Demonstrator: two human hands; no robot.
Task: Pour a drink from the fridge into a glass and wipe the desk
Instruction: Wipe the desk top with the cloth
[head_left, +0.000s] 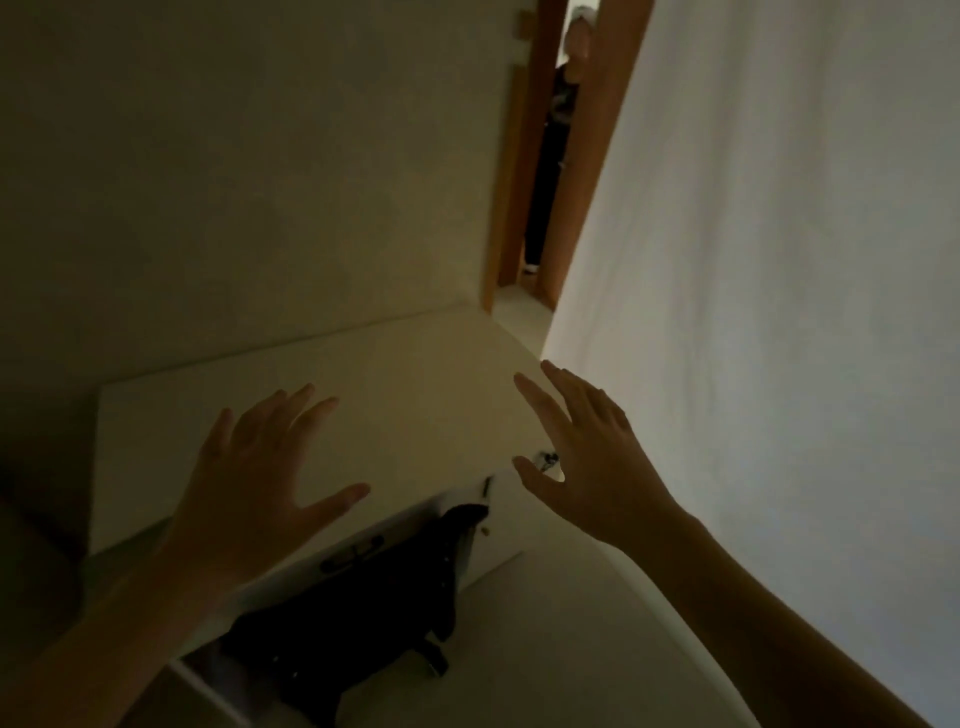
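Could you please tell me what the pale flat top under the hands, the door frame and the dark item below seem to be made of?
Pale flat top: probably matt painted or laminated board, smooth and even.
Orange-brown door frame: apparently wood, going by its warm colour.
Dark item: likely fabric, limp and folded; dim light leaves it uncertain.

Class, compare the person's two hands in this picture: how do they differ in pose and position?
The left hand lies over the white desk top, palm down; the right hand reaches past the desk's right edge, beside the white sheet. The left hand sits lower in the frame than the right. The left thumb points right, the right thumb left. Both are open, fingers spread, holding nothing.
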